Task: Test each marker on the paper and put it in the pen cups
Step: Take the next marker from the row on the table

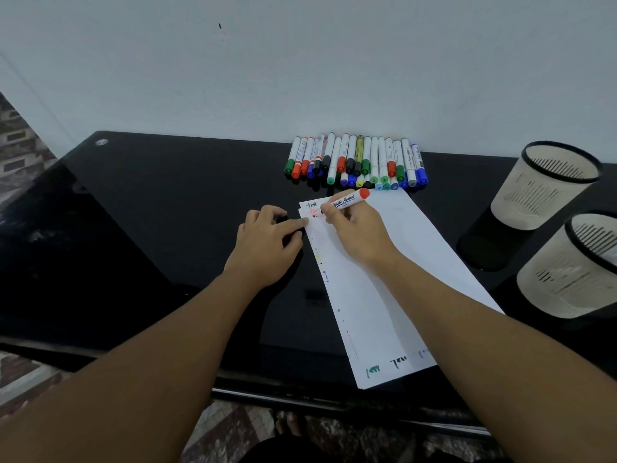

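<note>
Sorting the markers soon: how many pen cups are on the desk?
2. One beige mesh pen cup with a black rim stands at the far right; the second stands nearer, partly cut off by the frame edge.

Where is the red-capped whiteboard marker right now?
In the head view it is centre frame: the red-capped marker is gripped in the right hand, tip on the paper's top-left corner, just below the marker row.
</note>
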